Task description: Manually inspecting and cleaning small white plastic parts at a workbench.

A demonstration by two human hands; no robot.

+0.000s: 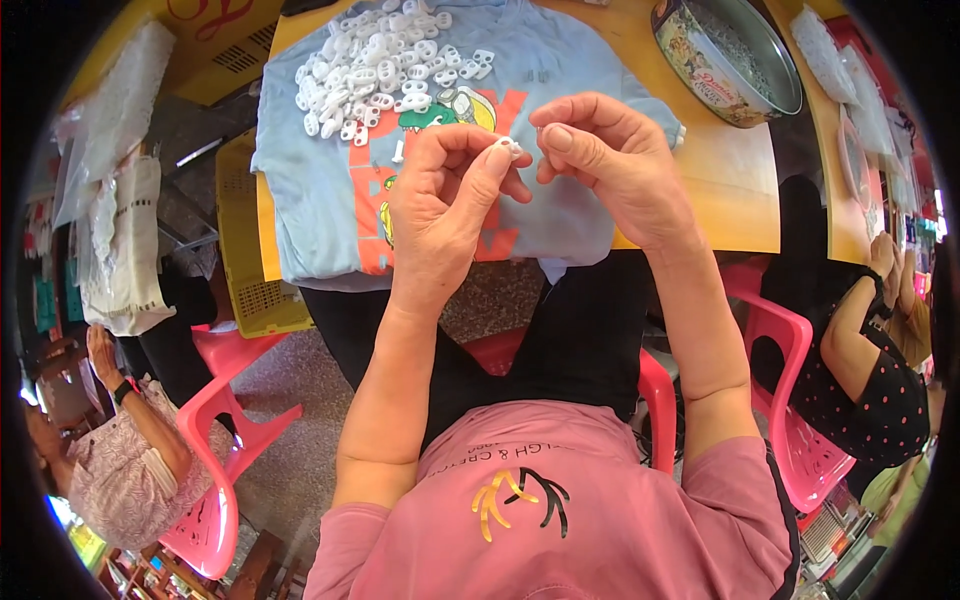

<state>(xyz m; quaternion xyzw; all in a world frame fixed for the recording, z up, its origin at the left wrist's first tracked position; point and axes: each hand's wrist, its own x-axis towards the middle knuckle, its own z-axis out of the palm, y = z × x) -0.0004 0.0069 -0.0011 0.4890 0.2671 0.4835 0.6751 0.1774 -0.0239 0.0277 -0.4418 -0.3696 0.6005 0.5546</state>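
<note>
Pinching one small white plastic piece (511, 147) between left hand (445, 205) and right hand (610, 160), mid-fitting probably. Next likely needs another from pile (380, 65) at 11 o'clock.

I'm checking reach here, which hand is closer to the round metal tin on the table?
Right. The right hand is just left of and below the round metal tin; the left hand is farther left, beyond the right hand, pinching a small white plastic piece.
</note>
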